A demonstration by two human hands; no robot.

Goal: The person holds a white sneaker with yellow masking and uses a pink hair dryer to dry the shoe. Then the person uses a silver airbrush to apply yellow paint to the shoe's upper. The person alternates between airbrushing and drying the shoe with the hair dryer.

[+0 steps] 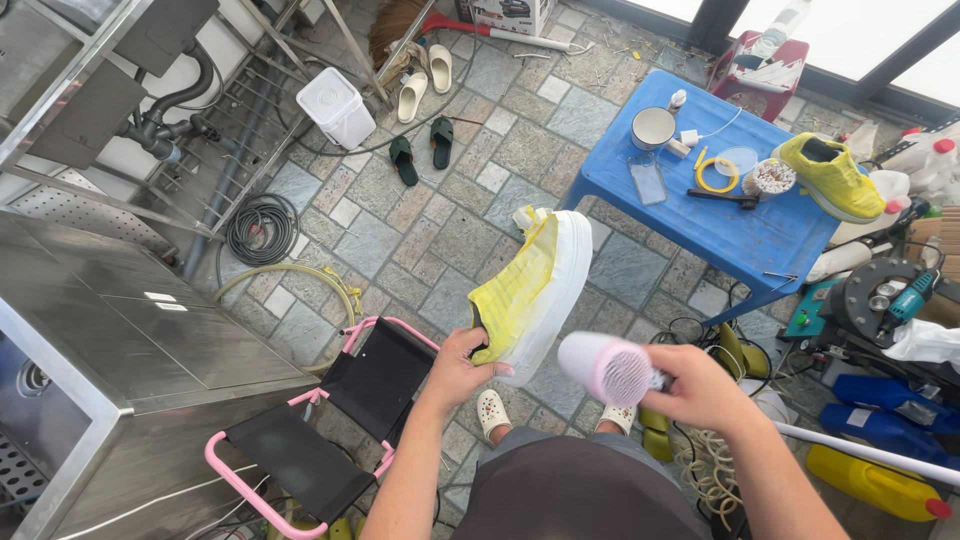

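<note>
My left hand [455,368] grips a yellow sneaker [527,290] with a thick white sole by its heel end, toe pointing away and up. My right hand [700,385] holds a pink hair dryer [606,367], its round nozzle aimed left toward the sneaker's sole, a short gap between them. A second yellow sneaker [832,176] lies on the far right of a blue plastic table [700,215]. My legs and white clogs [493,412] show below.
The blue table holds a white mug [653,128], a phone [648,180], yellow tape [716,175] and a small tub [771,178]. A pink-framed folding stool [330,420] stands at my left, beside a steel counter [110,340]. Blue and yellow jugs [875,480], cables and tools crowd the right.
</note>
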